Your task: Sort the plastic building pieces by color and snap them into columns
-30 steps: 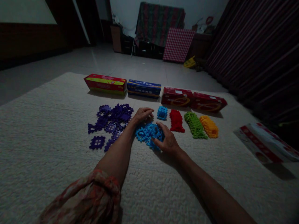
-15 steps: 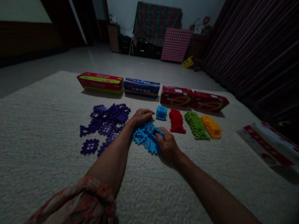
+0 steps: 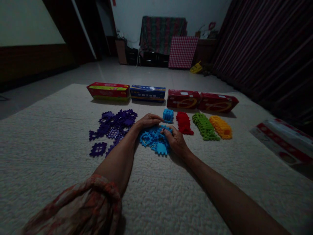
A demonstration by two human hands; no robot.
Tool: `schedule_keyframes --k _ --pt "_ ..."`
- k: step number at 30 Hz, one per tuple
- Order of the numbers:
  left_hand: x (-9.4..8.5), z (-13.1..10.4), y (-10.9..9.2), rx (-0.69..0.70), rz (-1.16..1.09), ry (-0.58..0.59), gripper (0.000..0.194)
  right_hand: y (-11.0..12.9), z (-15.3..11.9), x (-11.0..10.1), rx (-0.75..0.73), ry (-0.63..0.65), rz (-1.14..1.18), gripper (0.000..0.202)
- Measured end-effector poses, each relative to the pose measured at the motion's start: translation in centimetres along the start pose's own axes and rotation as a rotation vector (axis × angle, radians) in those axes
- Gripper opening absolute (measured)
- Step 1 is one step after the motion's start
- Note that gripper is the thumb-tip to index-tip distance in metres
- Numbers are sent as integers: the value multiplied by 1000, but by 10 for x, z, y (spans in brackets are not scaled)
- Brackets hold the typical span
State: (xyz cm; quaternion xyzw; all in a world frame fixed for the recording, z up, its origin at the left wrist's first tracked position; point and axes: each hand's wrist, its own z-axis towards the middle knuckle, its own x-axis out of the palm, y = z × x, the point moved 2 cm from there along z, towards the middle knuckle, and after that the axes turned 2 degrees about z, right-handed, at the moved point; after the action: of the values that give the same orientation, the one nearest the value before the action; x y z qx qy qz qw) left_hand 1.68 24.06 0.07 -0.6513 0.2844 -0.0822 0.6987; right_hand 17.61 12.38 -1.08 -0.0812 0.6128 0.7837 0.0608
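Note:
A loose heap of light-blue interlocking plastic tiles [image 3: 146, 138] lies in front of me on the pale quilted mat. My left hand [image 3: 149, 120] rests at the heap's far edge, fingers stretched out, their tips close to a small neat stack of light-blue tiles [image 3: 168, 115]. On the heap's right side, my right hand [image 3: 176, 139] has thumb and fingers pinched on a light-blue tile, mostly hidden by the hand. Purple tiles [image 3: 117, 120] are spread to the left, partly behind my left forearm. Rows of red tiles [image 3: 184, 123], green tiles [image 3: 204, 126] and orange tiles [image 3: 221, 127] stand to the right.
Along the far side of the mat [image 3: 151, 195] stand a red-and-yellow box [image 3: 109, 92], a blue box [image 3: 148, 94] and two dark red boxes [image 3: 183, 99]. A red-and-white package [image 3: 283, 143] lies at the right. Beyond are a tiled floor, a covered cabinet and a dark curtain.
The view has tilted up slightly, so the mat and its contents shift in frame. Both hands stay about the heap, the right one still pinching at its right side.

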Motion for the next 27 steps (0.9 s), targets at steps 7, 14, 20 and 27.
schedule_keyframes --k 7,14,20,27 --pt "1 -5 -6 -61 -20 71 26 8 -3 1 -38 60 -6 31" --pt "-3 2 4 -31 -33 20 28 2 0 -1 18 91 67 35" --pt "-2 7 9 -3 -80 18 28 2 3 -3 70 102 104 37" --pt "-3 5 7 -4 -179 -27 32 6 -6 6 98 125 213 39"
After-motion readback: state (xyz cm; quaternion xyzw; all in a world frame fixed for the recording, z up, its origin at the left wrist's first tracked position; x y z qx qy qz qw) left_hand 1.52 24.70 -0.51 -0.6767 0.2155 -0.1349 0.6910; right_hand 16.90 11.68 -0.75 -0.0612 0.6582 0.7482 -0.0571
